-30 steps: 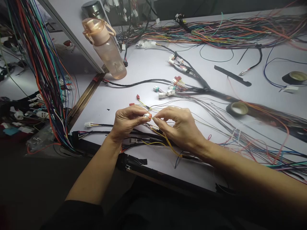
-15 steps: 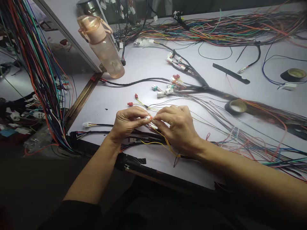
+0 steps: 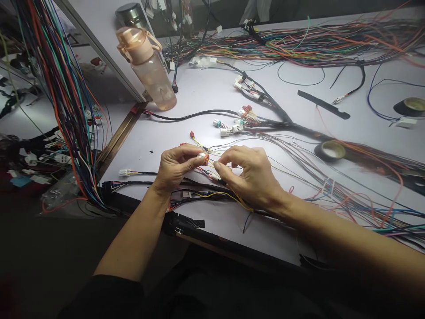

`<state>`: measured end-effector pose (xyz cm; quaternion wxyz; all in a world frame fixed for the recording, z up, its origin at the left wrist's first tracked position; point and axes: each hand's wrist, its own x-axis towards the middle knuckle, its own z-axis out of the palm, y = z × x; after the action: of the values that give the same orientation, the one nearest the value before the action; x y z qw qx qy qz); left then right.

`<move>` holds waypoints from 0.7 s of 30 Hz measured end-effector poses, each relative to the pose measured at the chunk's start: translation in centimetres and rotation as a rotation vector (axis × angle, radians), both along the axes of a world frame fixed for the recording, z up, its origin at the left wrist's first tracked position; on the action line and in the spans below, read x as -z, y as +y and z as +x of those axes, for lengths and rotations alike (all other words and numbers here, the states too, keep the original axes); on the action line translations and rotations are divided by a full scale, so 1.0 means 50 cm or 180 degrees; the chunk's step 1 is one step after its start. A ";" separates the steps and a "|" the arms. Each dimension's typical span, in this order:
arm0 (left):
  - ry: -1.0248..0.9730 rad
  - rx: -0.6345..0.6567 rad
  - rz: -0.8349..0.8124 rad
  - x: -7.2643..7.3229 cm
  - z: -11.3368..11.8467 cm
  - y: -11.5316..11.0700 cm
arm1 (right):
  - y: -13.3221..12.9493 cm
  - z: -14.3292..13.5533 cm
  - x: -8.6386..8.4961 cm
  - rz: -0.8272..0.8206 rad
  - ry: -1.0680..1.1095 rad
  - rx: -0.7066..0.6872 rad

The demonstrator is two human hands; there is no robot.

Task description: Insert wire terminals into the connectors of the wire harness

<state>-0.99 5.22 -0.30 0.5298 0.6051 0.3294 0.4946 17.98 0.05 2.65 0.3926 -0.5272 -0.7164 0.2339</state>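
Between the thumb and fingers of my left hand (image 3: pixel 174 168) is a small white and orange connector (image 3: pixel 205 157). Just to its right, my right hand (image 3: pixel 249 173) pinches a thin yellow wire (image 3: pixel 211 162) that runs to the connector's orange end. Whether the wire's tip sits inside the connector is too small to tell. Below my hands, a loop of yellow wire (image 3: pixel 229 195) lies over black-taped harness branches (image 3: pixel 142 183). Past my left fingertips lies a small red connector (image 3: pixel 192 134) on a yellow wire; another is partly covered by my fingers.
White and teal connectors (image 3: pixel 232 130) end a taped harness trunk (image 3: pixel 299 127) beyond my hands. A tape roll (image 3: pixel 330 150) rests right of them. A drink bottle (image 3: pixel 152 75) stands at the back left, near hanging wires (image 3: pixel 59 97). Loose wires (image 3: pixel 292 48) cover the table's far side.
My right fingers have drawn back slightly to the right from the connector, and the yellow wire now shows between them. The whole view has shifted a little.
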 end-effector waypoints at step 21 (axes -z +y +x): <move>-0.0471 0.0223 -0.0281 -0.009 -0.003 -0.008 | -0.058 0.039 0.042 -0.0576 -0.1490 -0.0015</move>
<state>-1.16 4.79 0.14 0.5958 0.5540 0.2895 0.5042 19.94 -2.88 0.53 0.1667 -0.5984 -0.7651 0.1695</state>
